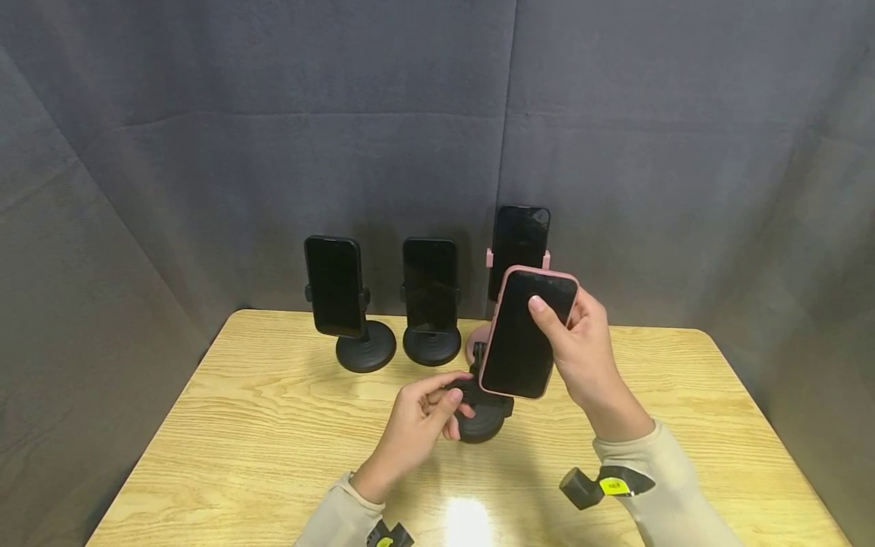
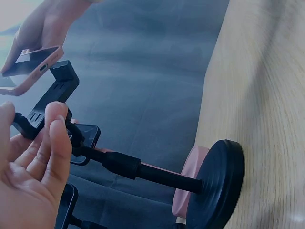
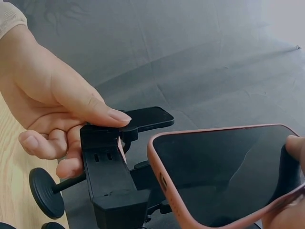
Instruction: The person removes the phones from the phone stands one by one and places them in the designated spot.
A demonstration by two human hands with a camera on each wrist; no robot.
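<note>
1. The right hand [image 1: 584, 353] grips a pink-cased phone [image 1: 525, 334], thumb on its screen, near the front black stand [image 1: 481, 427].
2. The left hand [image 1: 415, 416] pinches that stand's clamp [image 3: 108, 171].
3. Behind, two black stands [image 1: 365, 355] [image 1: 432, 351] each hold an upright dark phone [image 1: 333, 285] [image 1: 431, 282].
4. The pink stand [image 1: 477, 334] holds another phone [image 1: 517, 234], partly hidden by the pink-cased one.

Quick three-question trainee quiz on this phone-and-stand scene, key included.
1. How many phones sit in stands: A) two, B) three, C) four?
2. True or false: the right hand holds the pink-cased phone.
3. What is in the left hand's grip?

Key:
1. B.
2. True.
3. The front black stand, by its holder.
</note>
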